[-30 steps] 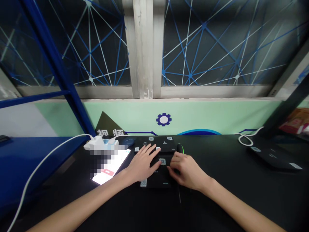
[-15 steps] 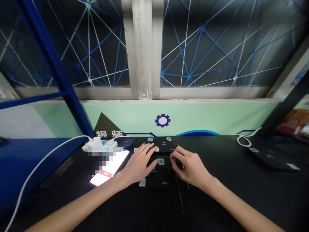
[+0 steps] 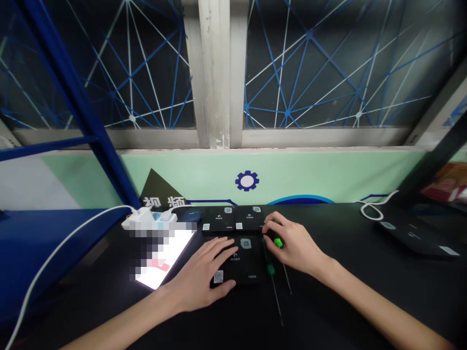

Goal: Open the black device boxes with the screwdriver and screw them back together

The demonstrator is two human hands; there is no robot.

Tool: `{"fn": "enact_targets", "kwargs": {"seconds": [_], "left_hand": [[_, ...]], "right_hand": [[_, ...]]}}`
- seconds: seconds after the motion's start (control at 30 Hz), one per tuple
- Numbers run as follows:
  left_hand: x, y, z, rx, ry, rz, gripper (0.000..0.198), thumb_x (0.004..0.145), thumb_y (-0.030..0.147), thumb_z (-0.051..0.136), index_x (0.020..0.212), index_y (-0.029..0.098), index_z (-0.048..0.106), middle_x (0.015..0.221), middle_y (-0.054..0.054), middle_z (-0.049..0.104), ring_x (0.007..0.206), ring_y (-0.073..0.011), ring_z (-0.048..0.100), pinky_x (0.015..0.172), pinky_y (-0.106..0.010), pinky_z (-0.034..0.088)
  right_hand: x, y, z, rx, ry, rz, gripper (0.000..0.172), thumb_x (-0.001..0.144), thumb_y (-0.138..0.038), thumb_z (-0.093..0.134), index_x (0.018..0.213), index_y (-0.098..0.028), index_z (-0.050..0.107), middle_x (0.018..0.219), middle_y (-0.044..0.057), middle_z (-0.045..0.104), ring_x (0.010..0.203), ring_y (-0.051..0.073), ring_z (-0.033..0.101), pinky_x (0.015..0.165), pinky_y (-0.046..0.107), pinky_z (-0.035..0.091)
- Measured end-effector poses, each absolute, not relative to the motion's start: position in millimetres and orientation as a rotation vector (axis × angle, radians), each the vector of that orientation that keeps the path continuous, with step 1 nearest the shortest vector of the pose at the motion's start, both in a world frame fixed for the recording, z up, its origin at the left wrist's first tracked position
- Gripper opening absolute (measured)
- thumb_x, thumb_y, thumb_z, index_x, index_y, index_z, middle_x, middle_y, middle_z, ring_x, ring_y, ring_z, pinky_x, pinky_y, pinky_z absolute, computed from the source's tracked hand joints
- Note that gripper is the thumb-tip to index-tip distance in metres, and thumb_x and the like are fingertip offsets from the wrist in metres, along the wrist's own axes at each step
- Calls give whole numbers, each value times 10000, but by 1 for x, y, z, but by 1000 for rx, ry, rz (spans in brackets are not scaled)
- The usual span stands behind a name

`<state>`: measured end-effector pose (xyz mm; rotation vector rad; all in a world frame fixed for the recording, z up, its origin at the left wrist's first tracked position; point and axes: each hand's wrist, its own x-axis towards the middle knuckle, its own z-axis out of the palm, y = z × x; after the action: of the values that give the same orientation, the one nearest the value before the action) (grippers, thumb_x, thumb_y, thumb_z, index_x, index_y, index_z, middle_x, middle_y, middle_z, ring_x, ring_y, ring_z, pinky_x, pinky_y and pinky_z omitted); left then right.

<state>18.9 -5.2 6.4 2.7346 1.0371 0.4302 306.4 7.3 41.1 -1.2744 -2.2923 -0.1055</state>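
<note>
Seemingly to steady it, the left hand point(image 3: 199, 277) lies, fingers spread, on the black box point(image 3: 243, 268) under its grip; right of that, the right hand point(image 3: 296, 244) curls over green-handled screwdrivers point(image 3: 270, 269), its grip too obscured to tell clamped from loose.

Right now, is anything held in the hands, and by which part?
The left hand lies open over the nearest black box, gripping nothing; whether the right hand grips a screwdriver handle cannot be told.

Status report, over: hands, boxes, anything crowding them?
Left hand spread over near black box. Right hand curled at two screwdrivers, grip unclear. Two black boxes just behind; lit phone at left.
</note>
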Motion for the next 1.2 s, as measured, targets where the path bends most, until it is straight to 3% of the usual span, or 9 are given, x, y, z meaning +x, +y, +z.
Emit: {"fn": "enact_targets", "kwargs": {"seconds": [0.1,0.23,0.4,0.57,0.77,1.0,1.2], "left_hand": [[24,0,9,2736,1034,437,626,959,542,537,1521,335,356,1567,-44,391,1448,-318,332,1154,-572,346],[25,4,7,2731,1017,440,626,962,567,521,1519,333,356,1574,-47,379,1450,-318,327,1151,-572,349],[18,4,1,2770,1105,451,633,988,556,485,1544,308,312,1605,-56,322,1468,-329,291,1154,-557,355],[13,2,-3,2797,1151,513,656,989,538,497,1559,299,278,1595,-67,343,1440,-334,352,1133,-536,394],[14,2,-2,2758,1140,530,636,1000,538,477,1559,312,273,1583,-71,366,1434,-321,367,1122,-520,408],[18,0,2,2702,1187,512,600,1005,552,454,1525,276,337,1567,-82,386,1437,-305,360,1151,-520,369],[19,1,3,2655,1203,526,647,977,569,493,1527,270,330,1566,-86,373,1427,-309,363,1145,-508,376]], "right_hand": [[312,18,45,-1284,-2319,-81,109,915,-209,516,915,-204,625,929,30,624,521,96,504,543,255,366],[322,21,33,-1251,-2317,-103,145,935,-216,490,838,-198,597,778,11,592,593,131,537,571,256,361],[328,11,14,-1192,-2266,-78,288,961,-243,458,679,-200,504,625,-12,528,541,123,482,545,258,321],[327,12,13,-1387,-2186,-179,364,919,-259,486,567,-205,411,529,-23,492,476,119,446,525,278,276],[332,21,14,-1766,-2133,-157,374,827,-316,578,505,-206,423,482,-4,530,461,148,482,498,287,244],[329,22,11,-1953,-2117,-52,468,871,-506,561,514,-209,499,543,44,579,493,198,546,482,284,249],[327,23,6,-1946,-2089,-3,422,862,-410,587,513,-203,470,531,33,555,509,196,572,488,275,260]]}}
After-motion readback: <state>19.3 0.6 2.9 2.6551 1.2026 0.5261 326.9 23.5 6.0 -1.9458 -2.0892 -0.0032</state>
